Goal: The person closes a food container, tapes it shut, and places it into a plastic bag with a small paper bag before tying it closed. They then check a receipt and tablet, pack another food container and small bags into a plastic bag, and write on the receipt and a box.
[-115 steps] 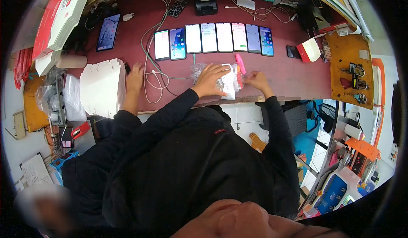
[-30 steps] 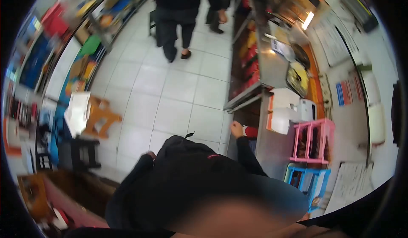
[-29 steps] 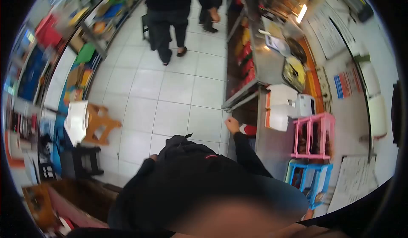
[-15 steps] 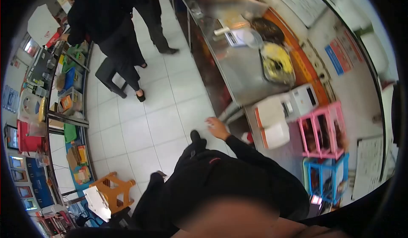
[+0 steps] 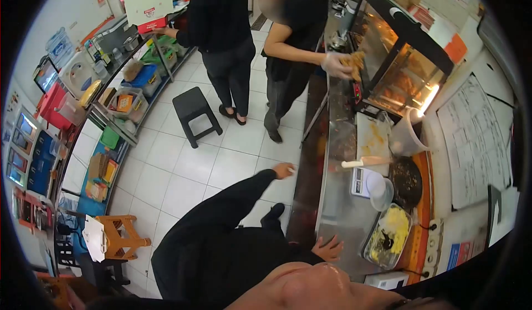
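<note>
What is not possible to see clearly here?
All in the head view:
- Writing on the wall papers: too small.
- Anything inside the left hand: fingers hide it.
- Leftmost standing person: head mostly cut off by top edge.
- White scale: reading too small.

White tiles point(image 5: 194, 163) cover the floor beneath a black stool point(image 5: 197, 110). Papers hang on a pale wall point(image 5: 440, 163).

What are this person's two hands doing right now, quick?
Left hand: out over the floor, fingers seemingly curled; whether it holds anything can't be told.
Right hand: open, fingers spread, at the counter, nothing seen in it.
</note>
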Available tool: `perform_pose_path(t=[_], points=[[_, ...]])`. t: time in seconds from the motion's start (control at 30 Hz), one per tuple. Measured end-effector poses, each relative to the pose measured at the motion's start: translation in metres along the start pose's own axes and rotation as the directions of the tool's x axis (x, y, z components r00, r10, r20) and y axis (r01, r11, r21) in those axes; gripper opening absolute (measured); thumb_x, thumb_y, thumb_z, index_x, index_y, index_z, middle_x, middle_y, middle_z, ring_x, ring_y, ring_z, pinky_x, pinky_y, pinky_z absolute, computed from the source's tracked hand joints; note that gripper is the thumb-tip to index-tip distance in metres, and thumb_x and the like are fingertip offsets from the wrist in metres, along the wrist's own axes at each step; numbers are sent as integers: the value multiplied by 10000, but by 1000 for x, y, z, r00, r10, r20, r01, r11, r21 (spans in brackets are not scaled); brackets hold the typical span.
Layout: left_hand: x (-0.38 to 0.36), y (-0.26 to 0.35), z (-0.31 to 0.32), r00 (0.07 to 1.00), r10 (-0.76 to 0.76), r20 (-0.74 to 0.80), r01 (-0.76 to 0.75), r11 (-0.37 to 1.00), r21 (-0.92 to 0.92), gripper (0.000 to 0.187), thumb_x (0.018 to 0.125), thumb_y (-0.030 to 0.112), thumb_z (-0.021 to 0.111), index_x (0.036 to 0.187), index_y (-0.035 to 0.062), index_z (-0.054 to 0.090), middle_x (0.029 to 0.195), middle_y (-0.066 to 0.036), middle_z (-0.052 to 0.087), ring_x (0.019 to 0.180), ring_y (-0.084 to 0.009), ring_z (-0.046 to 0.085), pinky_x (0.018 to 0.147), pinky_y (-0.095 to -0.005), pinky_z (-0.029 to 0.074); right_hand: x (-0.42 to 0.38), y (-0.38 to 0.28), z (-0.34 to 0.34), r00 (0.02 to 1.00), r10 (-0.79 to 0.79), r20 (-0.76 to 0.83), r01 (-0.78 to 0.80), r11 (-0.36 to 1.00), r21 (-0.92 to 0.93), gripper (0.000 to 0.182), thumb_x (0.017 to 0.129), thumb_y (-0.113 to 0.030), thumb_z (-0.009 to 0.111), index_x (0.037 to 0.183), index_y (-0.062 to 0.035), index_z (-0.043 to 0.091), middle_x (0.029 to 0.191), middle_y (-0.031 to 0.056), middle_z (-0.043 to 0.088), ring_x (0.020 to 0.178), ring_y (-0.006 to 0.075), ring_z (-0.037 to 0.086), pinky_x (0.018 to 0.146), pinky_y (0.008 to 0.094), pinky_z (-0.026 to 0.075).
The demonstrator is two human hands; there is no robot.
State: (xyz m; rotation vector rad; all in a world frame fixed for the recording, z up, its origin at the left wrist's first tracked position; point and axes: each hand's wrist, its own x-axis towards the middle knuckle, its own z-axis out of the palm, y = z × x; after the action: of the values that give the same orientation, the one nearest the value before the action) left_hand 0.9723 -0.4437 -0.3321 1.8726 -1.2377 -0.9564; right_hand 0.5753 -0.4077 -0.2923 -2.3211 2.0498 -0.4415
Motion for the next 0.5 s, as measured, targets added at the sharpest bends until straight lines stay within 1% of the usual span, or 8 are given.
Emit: perform_pose_path(t=[0.07, 0.1, 0.2, 0.27, 0.33, 0.37, 0.43, 0.5], points=[[17, 71, 3, 963, 110, 245, -73, 985, -156, 426, 826, 280, 661, 1197, 96, 559, 986, -129, 661, 917, -178, 614, 817, -317, 472, 4, 9, 4, 967, -90, -238, 69, 993, -94, 549, 863, -388, 580, 1340, -161, 433, 1316, 154, 454, 1231, 289, 430, 989, 541, 307], [35, 79, 13, 925, 246, 290, -161, 945, -285, 355, 858, 269, 638, 1153, 77, 588, 1038, -82, 645, 887, -165, 602, 783, -317, 475, 30, 5, 7, 962, -71, -265, 46, 994, -101, 549, 863, -388, 580, 1340, -161, 433, 1316, 154, 454, 1231, 289, 430, 989, 541, 307], [71, 106, 16, 689, 520, 505, -405, 854, -328, 362, 898, 223, 611, 1226, 74, 571, 1165, -26, 605, 893, -128, 569, 784, -304, 472, 98, -38, 21, 999, -35, -30, 39, 987, 155, 492, 869, -357, 579, 1299, -146, 466, 1254, 142, 492, 1165, 257, 465, 952, 490, 340], [78, 113, -2, 547, 486, 681, -364, 871, -329, 430, 901, 227, 606, 1307, 114, 515, 1187, -30, 596, 952, -124, 552, 830, -293, 465, 135, -77, 31, 989, -71, 127, 23, 938, 346, 455, 873, -336, 579, 1271, -136, 488, 1212, 133, 517, 1122, 236, 489, 928, 455, 362], [91, 103, -32, 559, 193, 807, -123, 981, -149, 483, 880, 357, 614, 1315, 172, 513, 1091, -39, 635, 913, -144, 594, 804, -302, 472, 162, -94, 30, 941, -175, 288, 10, 868, 496, 419, 877, -316, 579, 1244, -126, 510, 1170, 125, 543, 1078, 215, 513, 904, 421, 385], [107, 50, -24, 643, 278, 713, -39, 943, -332, 486, 876, 399, 610, 1289, 154, 536, 1109, -44, 635, 939, -142, 595, 764, -293, 481, 162, -90, 24, 895, -233, 381, -17, 835, 549, 401, 879, -305, 579, 1230, -121, 521, 1149, 121, 555, 1056, 205, 525, 892, 404, 396], [109, 24, -55, 828, 61, 558, 43, 984, -172, 506, 861, 432, 610, 1256, 122, 550, 1138, -88, 620, 955, -178, 601, 707, -306, 509, 152, -85, 9, 767, -353, 536, -102, 757, 645, 366, 883, -285, 579, 1203, -111, 543, 1107, 112, 581, 1013, 184, 548, 867, 370, 418], [135, -45, -79, 866, -63, 497, 102, 994, -51, 582, 831, 481, 617, 1251, 85, 542, 1128, -89, 617, 899, -193, 613, 676, -318, 523, 169, -106, 5, 636, -500, 588, -182, 643, 744, 331, 887, -264, 579, 1175, -101, 565, 1065, 104, 606, 969, 163, 572, 843, 335, 440]])
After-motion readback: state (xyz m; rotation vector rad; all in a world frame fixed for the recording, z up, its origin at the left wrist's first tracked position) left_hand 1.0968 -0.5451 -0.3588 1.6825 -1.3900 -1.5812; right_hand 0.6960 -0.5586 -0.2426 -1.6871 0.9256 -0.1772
